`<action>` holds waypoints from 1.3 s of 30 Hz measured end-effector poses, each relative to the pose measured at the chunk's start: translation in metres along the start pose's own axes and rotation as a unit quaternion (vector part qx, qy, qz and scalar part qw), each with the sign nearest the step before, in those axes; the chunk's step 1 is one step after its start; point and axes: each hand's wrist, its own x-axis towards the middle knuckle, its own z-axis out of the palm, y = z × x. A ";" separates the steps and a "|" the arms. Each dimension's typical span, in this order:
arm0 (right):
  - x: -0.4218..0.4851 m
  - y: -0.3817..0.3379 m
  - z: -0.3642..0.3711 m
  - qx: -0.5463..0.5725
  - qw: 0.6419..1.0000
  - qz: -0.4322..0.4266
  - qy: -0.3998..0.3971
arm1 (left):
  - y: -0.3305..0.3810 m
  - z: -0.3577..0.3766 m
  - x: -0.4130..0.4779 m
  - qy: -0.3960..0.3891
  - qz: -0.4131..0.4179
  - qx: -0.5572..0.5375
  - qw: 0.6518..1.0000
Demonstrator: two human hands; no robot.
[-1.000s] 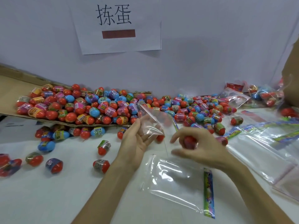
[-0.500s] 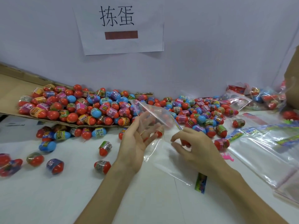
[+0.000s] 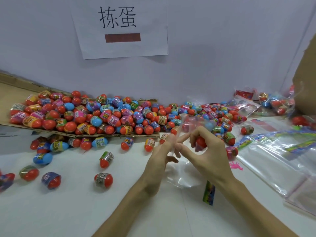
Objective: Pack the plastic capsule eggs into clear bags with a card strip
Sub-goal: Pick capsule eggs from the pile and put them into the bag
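Both hands are up over the tabletop (image 3: 59, 207), centre frame, working one clear bag (image 3: 181, 179). The left hand (image 3: 159, 161) pinches the bag's edge near the mouth, with the other fingers fairly straight; the fingertips are blurred, so the exact grip is unclear. The right hand (image 3: 211, 157) has its fingers curled round a red egg (image 3: 201, 142), held at the bag's opening. Whether the egg is past the mouth cannot be told. The bag's mouth is lifted and smeared by motion in front of the heap, while its lower part hangs down to the tabletop between the wrists. A card strip (image 3: 209, 192), multicoloured, sits at the low end of the bag, just beside the right wrist. A heap of capsule eggs (image 3: 95, 117), mostly red with some blue, lies on a cardboard sheet (image 3: 8, 93) at back left and spills right along the wall (image 3: 213, 57). Loose eggs (image 3: 103, 180) are scattered on the tabletop at left and front of the sheet. A stack of empty bags (image 3: 277, 161) with coloured strips lies at right, and a small pink toy (image 3: 236, 165) is just beside its near edge. Packed bags (image 3: 273, 103) lie at back right. A paper sign (image 3: 119, 28) with two characters and a red bar hangs on the wall.
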 end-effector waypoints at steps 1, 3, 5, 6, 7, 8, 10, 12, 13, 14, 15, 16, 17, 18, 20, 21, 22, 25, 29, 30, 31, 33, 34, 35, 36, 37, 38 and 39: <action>0.000 0.001 0.000 -0.013 1.000 0.000 -0.002 | 0.001 -0.001 0.000 -0.006 0.008 0.016 1.000; 0.000 0.004 0.001 -0.040 0.999 -0.006 -0.025 | 0.002 -0.001 -0.001 0.002 0.035 0.045 0.998; 0.000 0.005 0.001 -0.061 0.997 -0.014 -0.055 | 0.002 0.000 0.000 0.049 0.053 0.056 0.996; -0.001 0.007 0.001 -0.069 0.996 -0.016 -0.062 | 0.001 -0.001 0.001 0.075 0.055 0.067 0.993; -0.001 0.007 0.001 -0.075 0.995 -0.015 -0.064 | 0.000 -0.001 0.001 0.098 0.053 0.081 0.990; -0.001 0.008 0.001 -0.078 0.995 -0.012 -0.061 | -0.001 -0.003 0.001 0.121 0.051 0.097 0.987; -0.001 0.009 -0.001 -0.081 0.996 -0.004 -0.041 | -0.003 -0.004 0.001 0.153 0.047 0.127 0.979; 0.000 0.009 -0.003 -0.090 0.996 0.004 -0.017 | -0.003 -0.006 0.001 0.173 0.039 0.135 0.975; 0.000 0.009 -0.003 -0.097 0.995 0.006 -0.009 | -0.003 -0.006 0.001 0.173 0.036 0.133 0.975; 0.000 0.008 -0.004 -0.099 0.995 0.008 -0.004 | -0.003 -0.005 0.000 0.168 0.035 0.131 0.977; 0.000 0.008 -0.003 -0.098 0.995 0.012 -0.002 | -0.003 -0.004 -0.001 0.158 0.035 0.128 0.979; 0.000 0.008 -0.003 -0.099 0.995 0.016 -0.002 | -0.003 -0.002 -0.001 0.149 0.036 0.127 0.980; -0.001 0.008 -0.002 -0.105 0.994 0.018 -0.002 | -0.003 0.000 -0.003 0.142 0.036 0.128 0.981; -0.002 0.008 -0.002 -0.114 0.993 0.018 0.000 | -0.005 0.002 -0.003 0.144 0.036 0.142 0.979; -0.001 0.008 -0.003 -0.131 0.991 0.014 0.012 | -0.009 0.003 -0.003 0.166 0.039 0.203 0.964; -0.001 0.008 -0.003 -0.135 0.991 0.010 0.018 | -0.009 0.003 -0.003 0.181 0.040 0.236 0.954; -0.001 0.008 -0.004 -0.137 0.990 0.005 0.023 | -0.010 0.002 -0.003 0.193 0.040 0.261 0.945; 0.000 0.007 -0.005 -0.150 0.988 -0.023 0.030 | -0.009 0.001 -0.002 0.195 0.033 0.277 0.940; 0.000 0.005 -0.006 -0.160 0.984 -0.085 -0.006 | -0.005 0.004 -0.004 0.182 0.010 0.178 0.967; 0.000 0.005 -0.006 -0.159 0.982 -0.100 -0.021 | -0.001 0.004 -0.004 0.193 -0.024 0.109 0.975; 0.000 0.005 -0.006 -0.160 0.980 -0.115 -0.037 | 0.003 0.004 -0.002 0.202 -0.069 0.027 0.977; -0.001 0.004 -0.004 -0.157 0.975 -0.141 -0.073 | 0.012 -0.001 0.001 0.198 -0.160 -0.111 0.961; -0.001 0.004 -0.003 -0.153 0.972 -0.152 -0.092 | 0.015 -0.004 0.002 0.181 -0.190 -0.148 0.954; -0.002 0.004 -0.002 -0.152 0.969 -0.163 -0.109 | 0.016 -0.008 0.002 0.157 -0.209 -0.174 0.949; -0.002 0.004 -0.001 -0.155 0.965 -0.174 -0.123 | 0.017 -0.012 0.002 0.131 -0.223 -0.197 0.946; -0.002 0.005 0.000 -0.162 0.961 -0.183 -0.132 | 0.018 -0.016 0.002 0.106 -0.233 -0.218 0.942; -0.003 0.005 0.000 -0.171 0.957 -0.191 -0.139 | 0.020 -0.018 0.001 0.082 -0.241 -0.241 0.937; -0.003 0.005 0.000 -0.180 0.953 -0.198 -0.144 | 0.021 -0.020 0.000 0.056 -0.247 -0.264 0.931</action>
